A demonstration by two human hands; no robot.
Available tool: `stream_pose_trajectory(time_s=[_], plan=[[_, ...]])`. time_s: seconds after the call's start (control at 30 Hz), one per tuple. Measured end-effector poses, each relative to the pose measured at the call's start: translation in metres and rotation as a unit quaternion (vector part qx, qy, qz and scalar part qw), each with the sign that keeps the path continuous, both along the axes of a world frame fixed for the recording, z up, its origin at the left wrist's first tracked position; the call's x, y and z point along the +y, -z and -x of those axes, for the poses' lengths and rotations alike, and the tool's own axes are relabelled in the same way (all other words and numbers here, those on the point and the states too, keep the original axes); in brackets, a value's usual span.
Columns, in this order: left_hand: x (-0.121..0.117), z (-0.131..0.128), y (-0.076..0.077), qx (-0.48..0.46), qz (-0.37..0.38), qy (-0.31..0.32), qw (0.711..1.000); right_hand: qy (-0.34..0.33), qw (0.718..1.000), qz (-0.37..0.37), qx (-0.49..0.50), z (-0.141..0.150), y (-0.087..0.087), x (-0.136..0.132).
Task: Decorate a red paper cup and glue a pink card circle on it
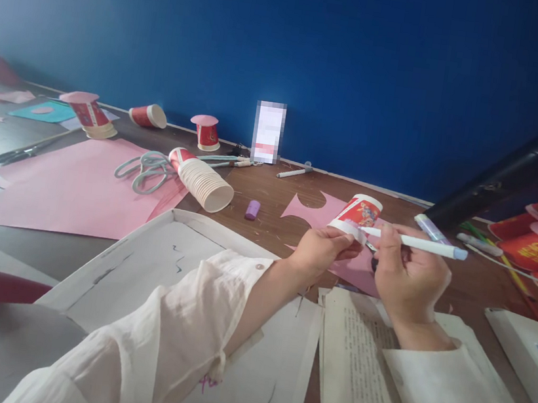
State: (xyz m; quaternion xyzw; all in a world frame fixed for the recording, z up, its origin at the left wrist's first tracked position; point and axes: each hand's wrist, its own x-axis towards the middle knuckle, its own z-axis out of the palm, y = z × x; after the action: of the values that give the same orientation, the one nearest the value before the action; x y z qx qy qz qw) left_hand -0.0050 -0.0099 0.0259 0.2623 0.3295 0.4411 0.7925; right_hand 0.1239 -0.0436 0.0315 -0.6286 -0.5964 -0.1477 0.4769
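Observation:
My left hand point(322, 253) is closed, thumb and fingers pinching a small pale paper piece point(357, 231) with faint purple marks. My right hand point(410, 279) grips a white marker pen point(429, 246) with a lavender end, and its tip meets or nearly meets that paper. Just behind the fingers is a red printed paper cup point(361, 211), its lower part partly covered by the paper and my left hand; whether the hand touches the cup I cannot tell. Pink paper with a curved cut-out point(304, 211) lies beneath. A dark-tipped tool, mostly hidden, shows between the hands.
Left of my hands are a purple cap point(252, 210), a stack of paper cups point(204, 183), grey-handled scissors point(147, 171) and a large pink sheet point(76, 196). A lit phone point(268, 132) leans on the blue wall. Printed pages point(356, 365) and a power strip point(525, 367) lie nearer.

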Motion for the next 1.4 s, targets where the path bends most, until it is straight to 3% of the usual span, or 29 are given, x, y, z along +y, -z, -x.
stream_pose_trajectory(time_s=[1.4], plan=[[0.001, -0.0013, 0.0016, -0.01, 0.005, 0.009, 1.0, -0.015, 0.999, -0.022, -0.02, -0.0021, 0.0028, 0.0024]])
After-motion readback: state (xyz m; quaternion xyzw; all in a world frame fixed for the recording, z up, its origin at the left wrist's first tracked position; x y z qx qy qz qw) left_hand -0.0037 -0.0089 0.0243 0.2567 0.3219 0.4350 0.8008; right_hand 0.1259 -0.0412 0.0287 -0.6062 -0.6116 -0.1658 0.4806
